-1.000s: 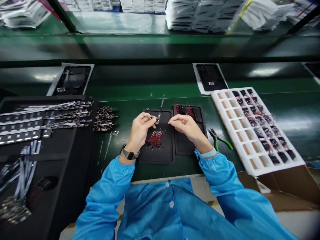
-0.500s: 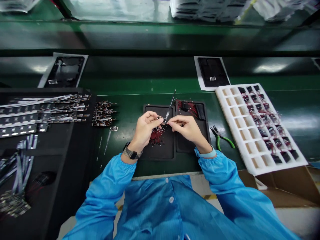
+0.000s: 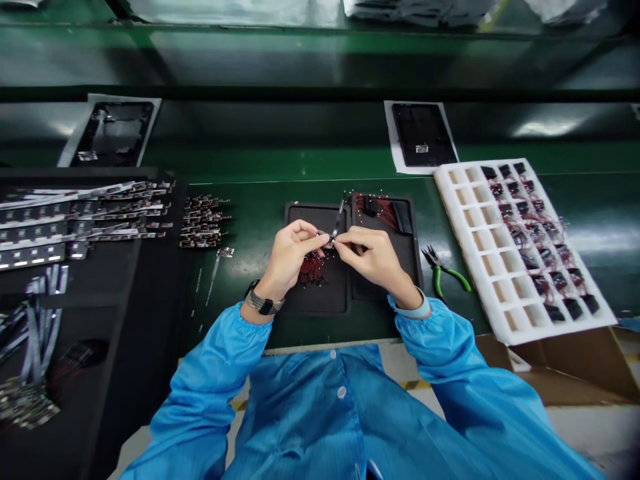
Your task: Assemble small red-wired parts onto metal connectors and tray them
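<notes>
A small circuit board with a flat ribbon cable [image 3: 339,217] is pinched in the fingertips of my left hand [image 3: 287,259]. The cable sticks up and away from me. My right hand [image 3: 373,257] is closed at the same board, its thumb and forefinger pressed against the near right end, almost touching the left fingertips. Those fingers cover most of the board. Below them, a pile of small parts with red wires [image 3: 313,269] lies in the left black tray [image 3: 327,303]. The right black tray [image 3: 387,291] holds more red-wired parts [image 3: 381,212] and a black block.
Green-handled pliers [image 3: 443,270] lie right of the trays, beside a white foam tray [image 3: 493,267] of black wired parts. Stacked boards [image 3: 204,223] and a single board with cable [image 3: 216,270] lie left. Black casings [image 3: 116,133] [image 3: 425,133] sit at the back.
My right fingertips have come slightly left, closer to the left ones at the board. The ribbon cable stands a little more upright. The whole view has shifted slightly.
</notes>
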A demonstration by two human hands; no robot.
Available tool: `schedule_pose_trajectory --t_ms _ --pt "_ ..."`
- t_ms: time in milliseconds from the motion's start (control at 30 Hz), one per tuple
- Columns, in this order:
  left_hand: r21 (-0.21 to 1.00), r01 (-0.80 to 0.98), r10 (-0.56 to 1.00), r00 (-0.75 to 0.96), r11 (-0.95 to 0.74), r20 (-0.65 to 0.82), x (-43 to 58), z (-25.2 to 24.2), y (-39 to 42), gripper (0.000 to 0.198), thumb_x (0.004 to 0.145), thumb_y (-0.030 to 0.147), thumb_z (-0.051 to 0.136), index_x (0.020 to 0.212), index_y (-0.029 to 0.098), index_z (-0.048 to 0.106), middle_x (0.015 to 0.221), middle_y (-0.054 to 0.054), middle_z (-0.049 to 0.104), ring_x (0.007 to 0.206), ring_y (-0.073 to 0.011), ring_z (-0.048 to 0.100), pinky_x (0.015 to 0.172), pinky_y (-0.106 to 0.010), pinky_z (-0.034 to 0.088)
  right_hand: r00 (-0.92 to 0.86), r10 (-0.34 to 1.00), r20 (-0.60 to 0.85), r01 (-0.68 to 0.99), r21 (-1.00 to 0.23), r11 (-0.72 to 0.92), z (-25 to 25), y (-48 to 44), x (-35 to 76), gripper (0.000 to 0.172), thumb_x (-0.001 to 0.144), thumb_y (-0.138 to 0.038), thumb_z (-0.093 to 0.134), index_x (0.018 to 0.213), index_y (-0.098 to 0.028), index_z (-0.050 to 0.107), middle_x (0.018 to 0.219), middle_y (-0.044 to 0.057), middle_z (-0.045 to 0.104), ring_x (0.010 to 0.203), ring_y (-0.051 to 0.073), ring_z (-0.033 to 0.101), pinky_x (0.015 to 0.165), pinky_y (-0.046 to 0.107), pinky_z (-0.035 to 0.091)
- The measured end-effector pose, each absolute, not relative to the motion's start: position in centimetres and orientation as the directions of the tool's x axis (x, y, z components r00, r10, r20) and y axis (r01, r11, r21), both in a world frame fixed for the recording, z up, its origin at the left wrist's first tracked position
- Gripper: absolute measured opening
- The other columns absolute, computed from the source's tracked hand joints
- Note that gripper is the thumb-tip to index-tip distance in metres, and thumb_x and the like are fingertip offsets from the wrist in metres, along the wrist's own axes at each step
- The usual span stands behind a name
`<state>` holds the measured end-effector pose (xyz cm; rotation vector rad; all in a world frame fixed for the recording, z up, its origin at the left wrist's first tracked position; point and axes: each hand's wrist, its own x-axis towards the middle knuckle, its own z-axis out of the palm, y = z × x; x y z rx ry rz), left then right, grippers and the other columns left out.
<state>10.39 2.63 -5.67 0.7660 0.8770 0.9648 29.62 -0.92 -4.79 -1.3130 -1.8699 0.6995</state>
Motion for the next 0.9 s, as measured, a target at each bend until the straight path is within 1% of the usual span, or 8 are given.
schedule_pose_trajectory --t_ms 200,400,500,567,633,733,833,900 --pt "0.865 -0.322 0.908 0.299 0.384 -0.292 10.5 -5.4 2.5 0.039 0.064 0.027 0.094 0.076 0.015 0.059 0.082 -0.005 0.077 0.059 -0.0108 0.068 0.061 -0.024 0.054 -0.210 0.907 0.365 0.587 -0.695 0.416 -4.7 -1.2 29.5 0.017 0.096 -0.021 0.063 0.088 -0.018 0.078 0.072 0.002 0.068 0.059 0.013 0.053 0.060 0.029 0.040" --pt "0.914 -0.239 0.931 0.244 0.329 -0.271 10.5 -5.8 2.3 0.041 0.063 0.028 0.096 0.075 0.016 0.059 0.074 -0.004 0.076 0.060 -0.0126 0.069 0.063 -0.025 0.056 -0.209 0.919 0.334 0.640 -0.664 0.387 -4.6 -1.6 29.3 0.020 0.097 -0.020 0.061 0.088 -0.016 0.078 0.071 0.003 0.067 0.060 0.013 0.054 0.061 0.029 0.038" --pt "0.933 -0.220 0.949 0.205 0.285 -0.241 10.7 -5.8 2.1 0.041 0.063 0.028 0.097 0.076 0.016 0.060 0.073 -0.004 0.076 0.061 -0.0135 0.071 0.063 -0.025 0.057 -0.203 0.936 0.287 0.637 -0.687 0.349 -4.5 -1.7 29.4 0.021 0.098 -0.020 0.061 0.088 -0.016 0.079 0.072 0.003 0.067 0.060 0.013 0.052 0.061 0.029 0.037" --pt "0.938 -0.221 0.954 0.194 0.268 -0.227 10.6 -5.7 2.1 0.040 0.064 0.027 0.096 0.076 0.015 0.060 0.072 -0.004 0.076 0.061 -0.0132 0.071 0.063 -0.024 0.057 -0.190 0.952 0.241 0.609 -0.731 0.307 -4.3 -1.6 29.5 0.021 0.098 -0.021 0.062 0.087 -0.017 0.079 0.071 0.002 0.066 0.059 0.012 0.050 0.060 0.029 0.036" --pt "0.927 -0.235 0.943 0.232 0.292 -0.239 10.4 -5.5 2.2 0.040 0.064 0.026 0.096 0.075 0.015 0.059 0.071 -0.004 0.076 0.059 -0.0136 0.071 0.062 -0.025 0.057 -0.175 0.968 0.178 0.541 -0.804 0.245 -4.1 -1.6 29.7 0.019 0.097 -0.024 0.064 0.088 -0.017 0.080 0.072 0.002 0.066 0.058 0.011 0.047 0.059 0.028 0.035" --pt "0.892 -0.265 0.902 0.339 0.365 -0.268 10.0 -5.2 2.5 0.039 0.065 0.024 0.095 0.074 0.015 0.059 0.070 -0.005 0.076 0.058 -0.0150 0.071 0.061 -0.026 0.057 -0.163 0.985 0.064 0.400 -0.908 0.125 -3.7 -1.6 29.9 0.020 0.095 -0.032 0.070 0.089 -0.016 0.081 0.073 0.002 0.067 0.058 0.011 0.044 0.057 0.028 0.034" --pt "0.877 -0.284 0.881 0.392 0.388 -0.264 9.7 -5.1 2.7 0.038 0.065 0.023 0.096 0.074 0.015 0.060 0.069 -0.005 0.076 0.059 -0.0155 0.072 0.060 -0.026 0.058 -0.154 0.987 -0.052 0.304 -0.953 -0.002 -3.4 -1.7 30.1 0.024 0.091 -0.038 0.075 0.089 -0.015 0.081 0.070 0.001 0.065 0.058 0.011 0.044 0.055 0.027 0.033" --pt "0.876 -0.286 0.878 0.405 0.388 -0.256 9.6 -5.1 2.8 0.037 0.065 0.023 0.096 0.074 0.015 0.060 0.068 -0.005 0.076 0.058 -0.0154 0.072 0.060 -0.026 0.058 -0.157 0.982 -0.104 0.258 -0.964 -0.061 -3.4 -1.7 30.2 0.026 0.088 -0.041 0.078 0.089 -0.015 0.081 0.067 0.001 0.064 0.058 0.011 0.045 0.055 0.027 0.033"
